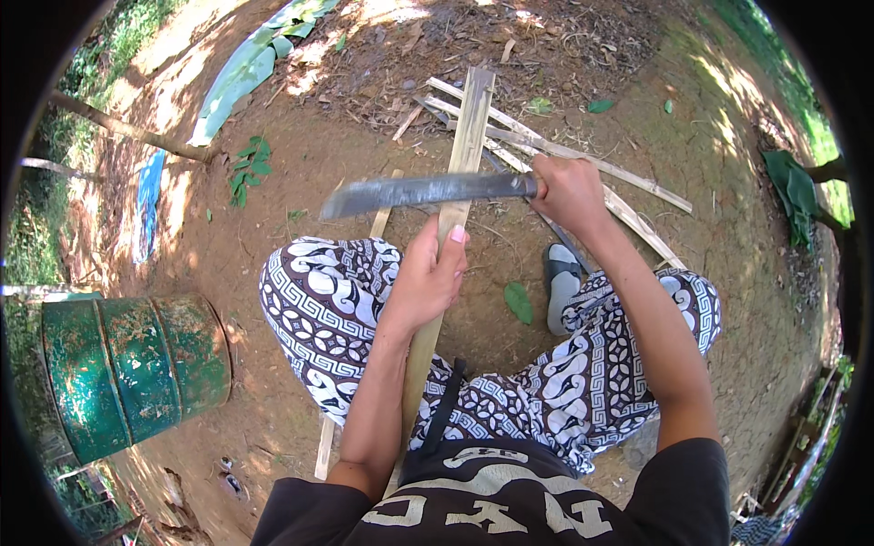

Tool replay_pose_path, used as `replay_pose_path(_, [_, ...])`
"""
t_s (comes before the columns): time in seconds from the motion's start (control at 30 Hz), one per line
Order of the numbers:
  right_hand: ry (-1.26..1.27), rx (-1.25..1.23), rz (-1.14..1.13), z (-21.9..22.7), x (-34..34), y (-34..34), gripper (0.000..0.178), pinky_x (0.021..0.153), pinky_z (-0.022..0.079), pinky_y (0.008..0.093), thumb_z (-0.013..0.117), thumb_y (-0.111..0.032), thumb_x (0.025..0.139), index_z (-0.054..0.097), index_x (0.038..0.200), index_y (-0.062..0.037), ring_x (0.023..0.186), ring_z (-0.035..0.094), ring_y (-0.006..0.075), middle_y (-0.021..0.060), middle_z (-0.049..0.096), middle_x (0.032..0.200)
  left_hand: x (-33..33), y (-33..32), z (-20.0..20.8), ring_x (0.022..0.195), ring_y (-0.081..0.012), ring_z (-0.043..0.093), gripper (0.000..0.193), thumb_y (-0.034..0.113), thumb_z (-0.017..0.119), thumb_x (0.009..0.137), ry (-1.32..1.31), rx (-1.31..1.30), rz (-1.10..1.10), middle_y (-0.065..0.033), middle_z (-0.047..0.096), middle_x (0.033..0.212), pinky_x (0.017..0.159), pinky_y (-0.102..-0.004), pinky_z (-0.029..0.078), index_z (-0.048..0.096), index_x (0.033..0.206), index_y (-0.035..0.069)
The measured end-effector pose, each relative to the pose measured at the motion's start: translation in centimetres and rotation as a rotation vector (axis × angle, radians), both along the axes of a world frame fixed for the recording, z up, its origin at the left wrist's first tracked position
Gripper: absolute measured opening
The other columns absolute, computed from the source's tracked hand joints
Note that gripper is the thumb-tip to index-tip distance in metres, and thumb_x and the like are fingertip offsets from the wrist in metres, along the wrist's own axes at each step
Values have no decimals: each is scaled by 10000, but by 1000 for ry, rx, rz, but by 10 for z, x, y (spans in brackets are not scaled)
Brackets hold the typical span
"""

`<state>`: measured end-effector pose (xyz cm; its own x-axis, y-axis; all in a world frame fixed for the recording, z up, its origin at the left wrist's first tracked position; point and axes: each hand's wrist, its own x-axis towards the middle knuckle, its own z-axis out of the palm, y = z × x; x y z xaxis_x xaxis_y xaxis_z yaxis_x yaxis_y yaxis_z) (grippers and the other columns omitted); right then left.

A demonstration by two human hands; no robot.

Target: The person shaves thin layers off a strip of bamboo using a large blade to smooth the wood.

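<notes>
My left hand (pixel 428 278) is wrapped round a long, flat strip of split bamboo or wood (pixel 472 118), which runs from my lap up and away from me. In my right hand (pixel 572 196) is the handle of a machete (pixel 410 192). Its broad dark blade points left and lies across the strip, just beyond my left hand. The blade looks slightly blurred toward its tip. Whether the edge touches the strip or passes just above it, I cannot tell.
Several split strips (pixel 601 168) lie crossed on the dirt beyond my right foot (pixel 563 287). A green, rusty drum (pixel 137 373) is at the left. Large green leaves (pixel 238 86) lie at the far left, near a thin branch (pixel 137 130). Wood chips litter the ground ahead.
</notes>
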<state>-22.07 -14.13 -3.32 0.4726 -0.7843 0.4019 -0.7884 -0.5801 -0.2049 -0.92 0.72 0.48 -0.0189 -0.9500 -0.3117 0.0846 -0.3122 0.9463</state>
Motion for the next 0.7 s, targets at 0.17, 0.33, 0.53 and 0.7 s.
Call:
replay_pose_path(0.17, [-38,211,-621,46,-61,-70,230,681,554,465,589,-259,885,722,874,-71,695,679,392,199,694,753,-12,21,9,394,-39,343,245,281,447,1072,106,-13,-132,46,388,609,357,-222,299,484,1090,40])
replay_pose_path(0.33, [-281,211,-541,45,-40,-30,242,696,522,499,564,-211,858,667,809,3,697,639,449,240,645,690,11,7,8,390,-52,386,268,292,444,1073,16,-7,-42,29,433,619,359,-219,331,500,1068,30])
replay_pose_path(0.53, [-181,238,-111,32,-12,24,119,570,511,474,618,-144,788,611,738,-37,572,638,355,163,618,608,3,3,3,394,-55,400,312,309,447,1072,11,24,-44,16,453,619,362,-216,338,520,1043,7])
replay_pose_path(0.7, [66,73,108,23,18,49,105,515,518,420,673,-173,755,607,731,-95,546,643,297,89,614,577,3,8,2,387,-41,354,316,318,439,1075,16,58,-64,39,393,593,352,-220,312,503,1074,8])
